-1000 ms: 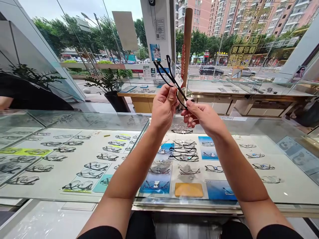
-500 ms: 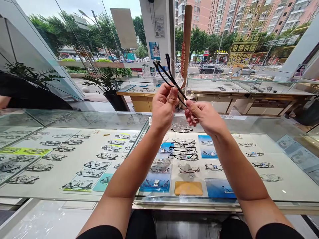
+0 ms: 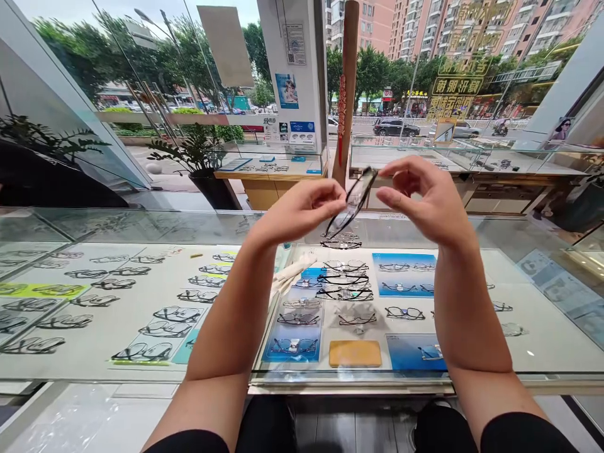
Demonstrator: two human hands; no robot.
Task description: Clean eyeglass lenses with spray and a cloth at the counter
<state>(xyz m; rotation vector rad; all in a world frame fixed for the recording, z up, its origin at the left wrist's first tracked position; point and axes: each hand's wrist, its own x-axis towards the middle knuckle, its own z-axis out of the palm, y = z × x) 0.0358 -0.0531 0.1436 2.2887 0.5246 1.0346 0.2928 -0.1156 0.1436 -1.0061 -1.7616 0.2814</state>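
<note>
A pair of dark-rimmed eyeglasses (image 3: 361, 200) is held up above the glass counter, tilted, its upper end toward the right. My left hand (image 3: 304, 211) pinches it between thumb and fingers at its left side. Beside the upper end is my right hand (image 3: 427, 198), thumb and index finger apart; whether the index fingertip touches the frame I cannot tell. The temples are mostly hidden or blurred. Below the hands, a column of dark eyeglass frames (image 3: 344, 280) lies in the display case (image 3: 353, 381).
Several rows of glasses (image 3: 177, 313) lie under the glass at left. A yellow case (image 3: 355, 353) and blue cards (image 3: 403, 283) are in the middle section. Beyond stand a potted plant (image 3: 207, 182), a wooden post (image 3: 348, 82) and another display counter (image 3: 268, 179).
The eyeglasses have turned and come lower, with their rims now facing me. My right hand has let go of its earlier pinch and opened, moving right. My left hand keeps its hold.
</note>
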